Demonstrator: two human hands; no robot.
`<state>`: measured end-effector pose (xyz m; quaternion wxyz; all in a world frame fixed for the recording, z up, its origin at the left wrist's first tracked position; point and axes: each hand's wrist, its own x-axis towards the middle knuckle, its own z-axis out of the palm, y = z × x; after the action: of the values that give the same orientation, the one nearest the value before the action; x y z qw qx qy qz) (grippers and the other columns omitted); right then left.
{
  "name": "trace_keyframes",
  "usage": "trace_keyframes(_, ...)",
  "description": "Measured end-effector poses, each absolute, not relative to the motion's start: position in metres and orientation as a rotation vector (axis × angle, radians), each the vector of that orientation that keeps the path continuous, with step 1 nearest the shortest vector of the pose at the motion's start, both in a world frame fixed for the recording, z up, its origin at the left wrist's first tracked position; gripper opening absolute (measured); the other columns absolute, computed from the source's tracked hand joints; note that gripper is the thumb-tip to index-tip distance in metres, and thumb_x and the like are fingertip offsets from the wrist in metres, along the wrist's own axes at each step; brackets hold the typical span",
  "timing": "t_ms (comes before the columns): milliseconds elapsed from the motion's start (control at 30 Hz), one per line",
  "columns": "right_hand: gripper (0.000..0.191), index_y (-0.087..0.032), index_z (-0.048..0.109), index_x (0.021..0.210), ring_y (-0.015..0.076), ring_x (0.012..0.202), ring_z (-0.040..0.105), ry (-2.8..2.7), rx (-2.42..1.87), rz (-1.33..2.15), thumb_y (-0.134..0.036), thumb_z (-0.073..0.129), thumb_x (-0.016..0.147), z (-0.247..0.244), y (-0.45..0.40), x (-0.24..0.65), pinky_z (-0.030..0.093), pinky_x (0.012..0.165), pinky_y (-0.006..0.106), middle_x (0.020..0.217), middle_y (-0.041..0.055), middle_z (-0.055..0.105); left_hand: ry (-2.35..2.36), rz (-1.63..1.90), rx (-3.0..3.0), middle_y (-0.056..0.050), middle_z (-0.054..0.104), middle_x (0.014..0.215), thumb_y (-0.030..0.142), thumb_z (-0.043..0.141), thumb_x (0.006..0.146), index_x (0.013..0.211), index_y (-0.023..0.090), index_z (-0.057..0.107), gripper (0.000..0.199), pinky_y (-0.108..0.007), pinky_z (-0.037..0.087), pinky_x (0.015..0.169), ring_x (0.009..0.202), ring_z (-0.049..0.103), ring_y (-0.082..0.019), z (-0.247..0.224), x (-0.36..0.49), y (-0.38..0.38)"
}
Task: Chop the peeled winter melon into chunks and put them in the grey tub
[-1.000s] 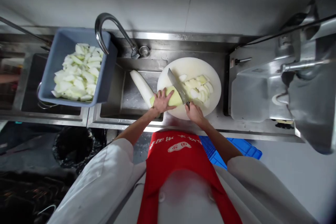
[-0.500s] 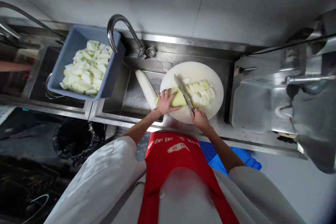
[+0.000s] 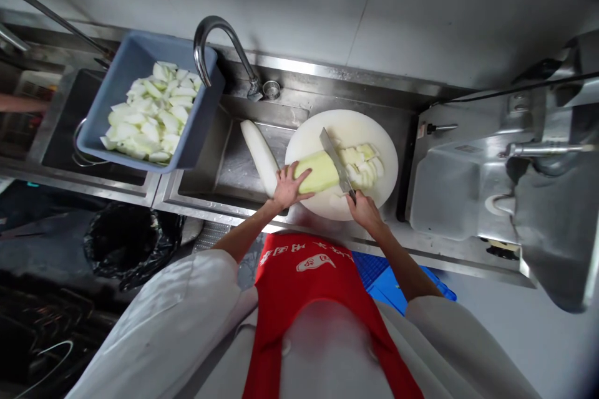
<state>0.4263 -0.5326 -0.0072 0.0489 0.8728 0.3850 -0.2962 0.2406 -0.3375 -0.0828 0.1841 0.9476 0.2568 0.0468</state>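
While left grip [image 3: 287, 189] holds part-cut gourd [image 3: 321, 173] and right grip [image 3: 365, 210] knife [image 3: 335, 157], left tub [image 3: 116, 161] bears slices [image 3: 150, 117]; second gourd [image 3: 259, 153] appears uncut.

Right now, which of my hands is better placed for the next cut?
Probably your right hand: it grips the knife, whose blade is at one end of the pale green vegetable. Your left hand is spread over the other end, better placed to steady it.
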Motion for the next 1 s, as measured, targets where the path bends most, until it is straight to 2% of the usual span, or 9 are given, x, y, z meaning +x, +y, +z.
trace_keyframes(100, 0.035, -0.011, 0.058, 0.116, 0.0282, 0.099, 0.07, 1.164, 2.659, -0.904, -0.039, 0.039, 0.109, -0.007, -0.531, 0.42, 0.043, 0.078, 0.029, 0.102, 0.0178, 0.074, 0.749, 0.207, 2.724, -0.017, 0.042, 0.152, 0.066, 0.053, 0.094, 0.142, 0.028, 0.057, 0.061, -0.06, 0.027, 0.113, 0.138, 0.036, -0.039, -0.079, 0.251, -0.341)
trace_keyframes(200, 0.035, -0.01, 0.058, 0.117, 0.0289, 0.099, 0.071, 1.167, 2.652, -0.907, -0.038, 0.038, 0.109, -0.006, -0.53, 0.417, 0.043, 0.078, 0.029, 0.102, 0.0186, 0.073, 0.729, 0.249, 2.748, -0.015, 0.052, 0.144, 0.056, 0.044, 0.102, 0.135, 0.024, 0.063, 0.049, -0.053, 0.032, 0.111, 0.134, 0.042, -0.034, -0.077, 0.262, -0.342)
trace_keyframes(400, 0.036, -0.01, 0.058, 0.117, 0.0297, 0.099, 0.071, 1.212, 2.622, -0.92, -0.038, 0.037, 0.109, -0.005, -0.532, 0.421, 0.044, 0.079, 0.03, 0.101, 0.0191, 0.074, 0.782, 0.237, 2.738, -0.013, 0.056, 0.139, 0.055, 0.042, 0.102, 0.133, 0.026, 0.064, 0.048, -0.052, 0.036, 0.107, 0.125, 0.048, -0.034, -0.075, 0.272, -0.344)
trace_keyframes(600, 0.035, -0.011, 0.059, 0.118, 0.0294, 0.097, 0.071, 1.261, 2.589, -0.927, -0.038, 0.039, 0.108, -0.002, -0.531, 0.433, 0.042, 0.075, 0.03, 0.1, 0.0174, 0.074, 0.772, 0.209, 2.724, -0.011, 0.055, 0.141, 0.053, 0.04, 0.103, 0.137, 0.03, 0.062, 0.046, -0.054, 0.035, 0.107, 0.127, 0.045, -0.035, -0.073, 0.274, -0.344)
trace_keyframes(1000, 0.03, -0.016, 0.059, 0.107, 0.0256, 0.086, 0.069, 1.24, 2.628, -0.892, -0.04, 0.042, 0.108, 0.048, -0.556, 0.427, 0.034, 0.066, 0.028, 0.089, 0.0118, 0.074, 0.8, 0.179, 2.721, -0.009, 0.056, 0.143, 0.054, 0.04, 0.103, 0.138, 0.033, 0.061, 0.046, -0.054, 0.035, 0.106, 0.123, 0.048, -0.035, -0.071, 0.275, -0.344)
